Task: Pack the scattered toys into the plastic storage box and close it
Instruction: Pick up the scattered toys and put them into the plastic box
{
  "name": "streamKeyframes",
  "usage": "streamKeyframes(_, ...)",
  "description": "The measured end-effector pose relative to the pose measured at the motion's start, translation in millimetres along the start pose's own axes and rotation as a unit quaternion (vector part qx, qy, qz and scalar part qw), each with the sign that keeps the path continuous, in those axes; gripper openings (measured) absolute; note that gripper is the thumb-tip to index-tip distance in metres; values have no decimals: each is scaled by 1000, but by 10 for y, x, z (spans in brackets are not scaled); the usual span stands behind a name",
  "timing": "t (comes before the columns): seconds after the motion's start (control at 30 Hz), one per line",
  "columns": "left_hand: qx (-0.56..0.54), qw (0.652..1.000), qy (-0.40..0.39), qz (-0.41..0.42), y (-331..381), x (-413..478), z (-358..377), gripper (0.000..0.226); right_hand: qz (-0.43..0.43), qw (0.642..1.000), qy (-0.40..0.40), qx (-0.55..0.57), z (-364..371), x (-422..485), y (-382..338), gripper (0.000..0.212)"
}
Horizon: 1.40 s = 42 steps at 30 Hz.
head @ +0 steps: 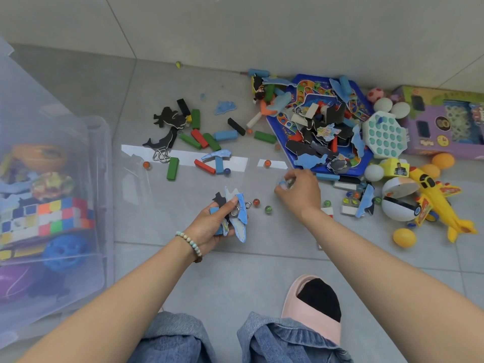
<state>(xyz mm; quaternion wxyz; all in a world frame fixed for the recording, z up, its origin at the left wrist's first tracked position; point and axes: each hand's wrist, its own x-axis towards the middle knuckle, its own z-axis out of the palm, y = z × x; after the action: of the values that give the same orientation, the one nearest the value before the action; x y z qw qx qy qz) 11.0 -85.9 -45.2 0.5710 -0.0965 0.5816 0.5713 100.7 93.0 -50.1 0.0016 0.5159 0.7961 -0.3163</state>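
Observation:
A clear plastic storage box (104, 179) stands open at the left, holding a colourful cube puzzle (47, 218), a blue holed ball (64, 251) and other toys. My left hand (209, 226) is shut on a bunch of flat blue and black puzzle pieces (239, 218) with metal rings, low over the floor. My right hand (301, 191) pinches small marbles at its fingertips beside the blue game board (364, 100). Loose marbles (267, 209) lie between my hands. Wooden blocks (201, 138) and black animal cutouts (167, 117) are scattered further out.
A yellow toy plane (440, 203), several orange and white balls (404, 237), a white-and-black capsule ball (398, 200), a mint pop toy (383, 134) and a purple toy carton (445, 121) crowd the right. A wall runs along the back. My pink slipper (311, 305) is near my knees.

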Motion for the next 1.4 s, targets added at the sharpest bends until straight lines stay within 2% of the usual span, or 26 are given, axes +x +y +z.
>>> streamKeyframes(0.1, 6, 1000, 7, 1, 5, 7, 7, 21, 12, 995, -7, 96, -51, -30, 20, 27)
streamKeyframes(0.23, 10, 1000, 16, 3, 40, -39, 52, 18, 56, 971, -46, 228, -167, -169, -39, 25)
streamKeyframes(0.4, 3, 999, 18, 33, 429, -289, 43, 28, 53, 913, -151, 375, -628, -487, -490, 13)
streamKeyframes(0.53, -17, 996, 46, 80, 977, -804, -56, 22, -7, 892, -225, 393, -1087, -820, -1196, 24)
streamKeyframes(0.67, -18, 991, 51, 119, 1530, -1655, -389, 21, -74, 867, -295, 395, -1389, -1289, -2169, 16)
streamKeyframes(0.77, -25, 986, 68, 153, 1824, -2332, -923, 20, -97, 844, -359, 386, -1257, -1732, -2891, 21)
streamKeyframes(0.87, -21, 980, 116, 160, 1858, -2827, -1535, 19, -95, 822, -432, 359, -826, -2199, -3433, 28)
streamKeyframes(0.97, -53, 972, 187, 132, 1679, -3051, -2050, 15, -51, 830, -444, 335, -229, -2559, -3740, 24)
streamKeyframes(1.1, -126, 962, 219, 101, 1480, -3105, -2481, 38, -5, 847, -420, 325, 186, -2714, -3775, 31)
streamKeyframes(1.23, -97, 963, 228, 103, 1520, -3071, -2487, 54, -34, 849, -448, 278, -45, -2490, -3496, 25)
streamKeyframes(1.33, -42, 964, 230, 128, 1711, -2981, -2236, 47, -58, 875, -412, 247, -427, -2119, -3159, 23)
streamKeyframes(1.4, -21, 969, 198, 148, 1849, -2879, -1989, 42, -57, 890, -390, 227, -716, -1842, -2902, 25)
